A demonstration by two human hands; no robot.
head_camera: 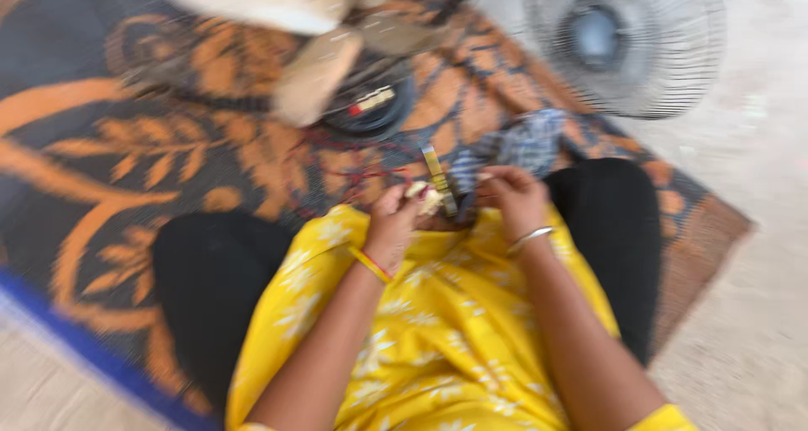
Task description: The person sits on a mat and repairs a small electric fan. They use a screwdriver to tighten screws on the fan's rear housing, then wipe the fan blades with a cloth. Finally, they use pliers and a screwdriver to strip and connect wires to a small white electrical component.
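A: Yellowish and stiff-looking, that narrow strip [438, 178] stands between your two hands, its lower end down at your lap and its upper end leaning a little away from you and to your left.

B: Which of your hands has it?

A: Your left hand [394, 229] is curled, fingers pressed in around a small pale piece [422, 197] just beside the strip's foot. Whether those fingers also pinch the strip itself is lost in the blur.

B: And your right?

A: Your right hand [515, 197] is on the other side of the strip, fingertips drawn together and pointing toward it. It seems to pinch something small there, but what, I cannot tell. The blue checked cloth [522, 145] lies just beyond it on the mat [109, 145].

B: So the strip's long axis runs up from your lap?

A: Yes, roughly upright, tipped away from you. Both of your hands meet at its lower end; the left looks a touch nearer to it. The upper end is free, with nothing touching it.

B: Anything else close by?

A: A dark round object [370, 103] with thin reddish cord [353, 166] lies farther out on the mat, and a fan [627, 39] sits beyond your right knee, well apart from your hands.
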